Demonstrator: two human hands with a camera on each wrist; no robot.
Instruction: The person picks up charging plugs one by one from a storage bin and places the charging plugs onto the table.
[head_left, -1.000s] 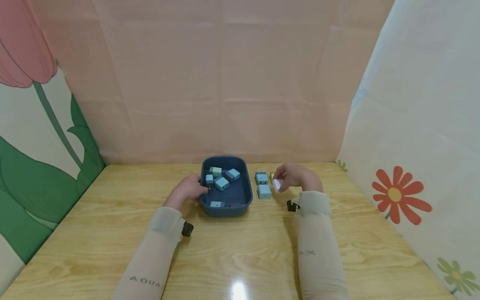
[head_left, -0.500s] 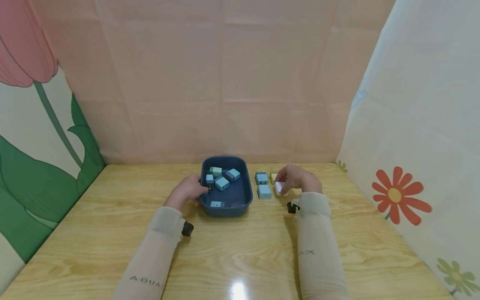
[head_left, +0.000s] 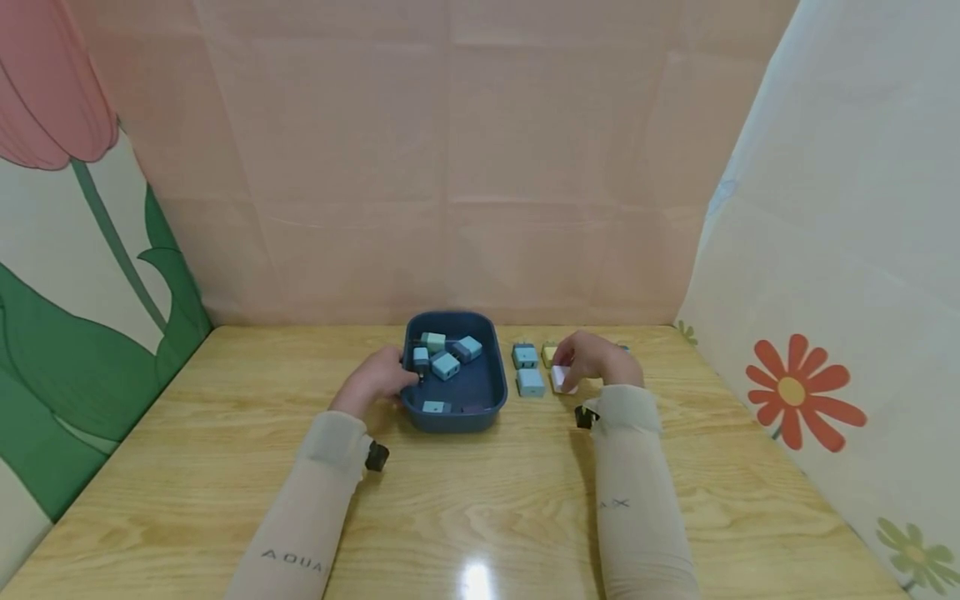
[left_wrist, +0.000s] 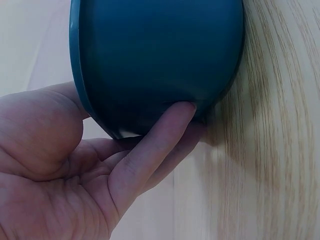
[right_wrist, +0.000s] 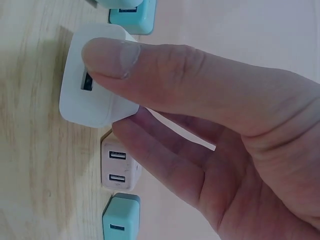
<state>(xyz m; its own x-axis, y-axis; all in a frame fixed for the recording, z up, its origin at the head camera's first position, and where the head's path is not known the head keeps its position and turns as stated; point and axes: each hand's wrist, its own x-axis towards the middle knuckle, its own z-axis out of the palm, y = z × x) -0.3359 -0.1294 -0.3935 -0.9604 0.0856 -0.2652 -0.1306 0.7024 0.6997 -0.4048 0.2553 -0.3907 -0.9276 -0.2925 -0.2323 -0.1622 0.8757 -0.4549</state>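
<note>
My left hand (head_left: 377, 377) holds the left side of a dark blue plastic bin (head_left: 491, 400), its thumb over the rim and its fingers against the outer wall (left_wrist: 160, 55). Several light blue and green charger plugs (head_left: 445, 367) lie loose in the bin. Right of the bin, my right hand (head_left: 594, 357) pinches a white USB charger (right_wrist: 75, 102) between thumb and fingers, low at the tabletop. Its USB port is partly covered by the thumb. Whether the charger touches the table cannot be told.
Beside the white charger are a yellow plug (head_left: 548, 353), a blue plug (head_left: 524, 357) and a light blue plug (head_left: 530, 383). The right wrist view shows a pale two-port charger (right_wrist: 118, 167) close to the fingers. A pink wall sheet (head_left: 450, 167) hangs behind the wooden table (head_left: 480, 492).
My right hand has moved the white charger slightly nearer and down, into line beside the light blue plug. The left hand stays on the bin.
</note>
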